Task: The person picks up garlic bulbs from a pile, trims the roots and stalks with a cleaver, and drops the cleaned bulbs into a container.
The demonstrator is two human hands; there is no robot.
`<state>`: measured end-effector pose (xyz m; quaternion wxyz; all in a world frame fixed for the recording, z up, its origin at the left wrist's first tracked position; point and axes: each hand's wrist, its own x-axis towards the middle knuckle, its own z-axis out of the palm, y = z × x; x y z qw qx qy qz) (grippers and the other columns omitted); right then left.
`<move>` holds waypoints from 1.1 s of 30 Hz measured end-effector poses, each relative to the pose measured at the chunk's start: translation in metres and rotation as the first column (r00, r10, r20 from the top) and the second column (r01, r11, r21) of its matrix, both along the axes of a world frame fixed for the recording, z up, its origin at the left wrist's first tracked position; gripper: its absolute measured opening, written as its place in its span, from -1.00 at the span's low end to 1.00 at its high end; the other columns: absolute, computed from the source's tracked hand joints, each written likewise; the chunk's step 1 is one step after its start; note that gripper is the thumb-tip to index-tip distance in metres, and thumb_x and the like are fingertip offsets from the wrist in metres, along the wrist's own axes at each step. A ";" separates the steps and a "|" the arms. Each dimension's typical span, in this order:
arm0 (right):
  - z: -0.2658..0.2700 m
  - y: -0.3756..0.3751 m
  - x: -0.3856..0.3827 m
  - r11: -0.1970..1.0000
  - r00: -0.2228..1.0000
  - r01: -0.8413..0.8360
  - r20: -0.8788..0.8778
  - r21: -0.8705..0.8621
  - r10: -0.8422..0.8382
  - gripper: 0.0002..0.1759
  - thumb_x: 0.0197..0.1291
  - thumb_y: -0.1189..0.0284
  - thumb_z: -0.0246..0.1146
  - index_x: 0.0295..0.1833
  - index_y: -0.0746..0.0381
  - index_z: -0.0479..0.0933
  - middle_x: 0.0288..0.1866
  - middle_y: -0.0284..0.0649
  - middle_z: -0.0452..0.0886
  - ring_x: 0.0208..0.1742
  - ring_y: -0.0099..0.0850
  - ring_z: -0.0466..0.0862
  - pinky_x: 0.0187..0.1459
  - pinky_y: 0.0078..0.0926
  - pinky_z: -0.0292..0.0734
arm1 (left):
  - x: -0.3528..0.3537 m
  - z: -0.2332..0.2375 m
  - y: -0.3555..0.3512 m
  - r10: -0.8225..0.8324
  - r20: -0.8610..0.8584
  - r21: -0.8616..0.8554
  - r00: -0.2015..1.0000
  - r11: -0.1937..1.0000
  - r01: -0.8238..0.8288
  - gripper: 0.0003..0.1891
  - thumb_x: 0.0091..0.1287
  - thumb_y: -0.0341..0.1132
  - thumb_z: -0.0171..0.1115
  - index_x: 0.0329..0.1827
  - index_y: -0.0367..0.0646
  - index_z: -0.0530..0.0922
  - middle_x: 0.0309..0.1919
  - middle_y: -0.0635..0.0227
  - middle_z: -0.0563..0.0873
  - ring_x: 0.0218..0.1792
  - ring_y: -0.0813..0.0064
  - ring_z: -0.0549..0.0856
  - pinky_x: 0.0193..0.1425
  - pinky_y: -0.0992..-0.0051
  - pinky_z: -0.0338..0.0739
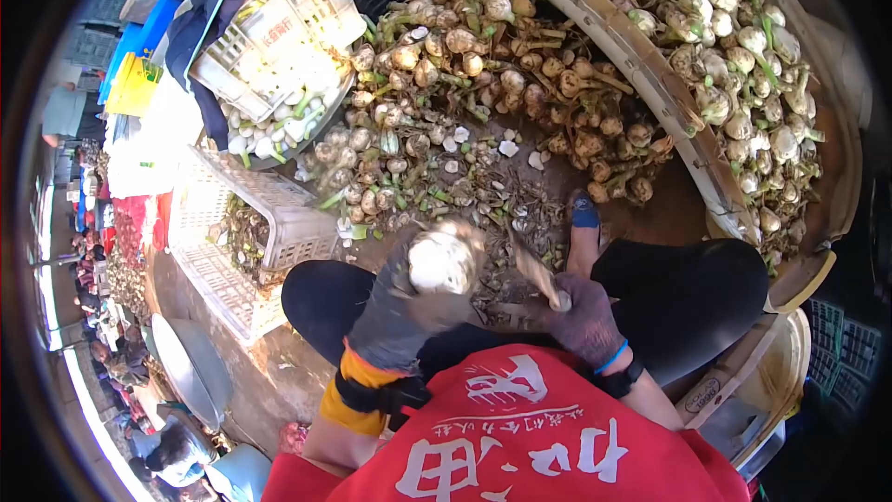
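Observation:
A pale garlic bulb, smeared by motion, is in my left hand, whose dark glove is wrapped round it. My right hand, in a grey-purple knit glove, grips a knife; its blade points up and away from me, and its edge is blurred. Knife and bulb are apart, both above my lap. Beyond them, scraps of peel, roots and stems cover the ground. A heap of unpeeled garlic with stalks lies past the scraps.
At the right stands a big round tub of garlic. A white crate with trimmings lies left of my knee. Farther up, another crate stands by a basin of trimmed white-green stalks. Other people are at far left.

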<state>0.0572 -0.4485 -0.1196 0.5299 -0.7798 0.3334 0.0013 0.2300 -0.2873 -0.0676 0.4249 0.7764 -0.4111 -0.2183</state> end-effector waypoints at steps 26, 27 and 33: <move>-0.081 -0.023 -0.009 0.827 0.863 0.433 0.099 0.357 -0.495 -0.79 0.17 0.37 0.41 -0.37 0.26 0.56 -0.52 -0.33 0.58 -0.52 -0.57 0.56 -0.48 -0.56 0.42 | 0.123 0.010 -0.137 -0.257 -0.911 -0.392 0.324 0.785 -0.479 -0.27 0.36 0.18 0.19 0.36 -0.22 0.31 -0.05 0.16 0.63 -0.20 0.26 0.73 -0.19 0.37 0.72; -0.084 -0.031 -0.013 0.824 0.900 0.378 0.041 0.422 -0.434 -0.81 0.21 0.37 0.38 -0.24 0.24 0.56 -0.49 -0.36 0.57 -0.52 -0.56 0.54 -0.45 -0.59 0.43 | 0.127 0.012 -0.153 -0.095 -0.823 -0.447 0.559 0.717 -0.536 -0.33 0.39 0.08 0.21 0.36 -0.24 0.31 -0.01 0.16 0.62 -0.20 0.28 0.74 -0.20 0.34 0.72; -0.036 -0.025 0.041 0.746 0.864 0.426 0.014 0.512 -0.503 -0.85 0.31 0.40 0.30 -0.15 0.26 0.55 -0.23 -0.30 0.60 -0.32 -0.56 0.59 -0.34 -0.60 0.47 | 0.039 -0.245 -0.132 -0.277 0.350 0.075 0.895 0.961 0.268 -0.69 0.31 -0.38 0.09 0.10 -0.08 0.60 0.02 0.14 0.69 0.04 0.13 0.68 0.11 0.32 0.58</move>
